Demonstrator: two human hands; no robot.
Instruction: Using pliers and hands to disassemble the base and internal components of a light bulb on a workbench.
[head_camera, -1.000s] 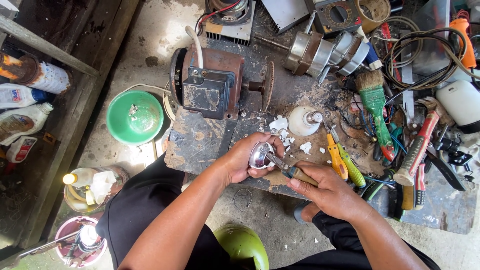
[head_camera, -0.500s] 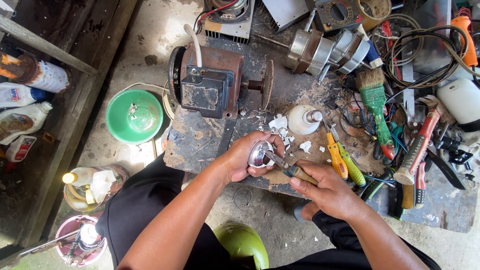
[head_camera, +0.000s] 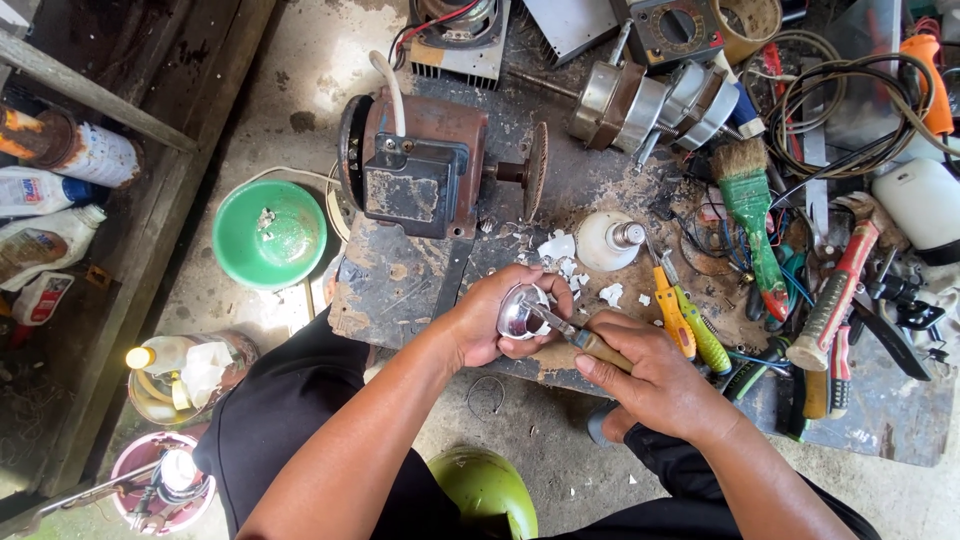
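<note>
My left hand (head_camera: 495, 322) cups a small shiny round metal part (head_camera: 522, 312) over the near edge of a worn metal work plate (head_camera: 400, 285). My right hand (head_camera: 650, 375) grips a wooden-handled tool (head_camera: 590, 345), and its thin metal blade touches the shiny part. White broken shards (head_camera: 560, 250) and a white bulb-shaped base (head_camera: 610, 240) lie just beyond my hands. My legs in dark trousers show below.
A rusty electric motor with a grinding disc (head_camera: 430, 165) stands beyond my hands. A green bowl (head_camera: 270, 232) sits at left. A green brush (head_camera: 755, 215), yellow and green screwdrivers (head_camera: 685, 315), a red-handled hammer (head_camera: 840, 290), cables and bottles (head_camera: 45, 240) crowd around.
</note>
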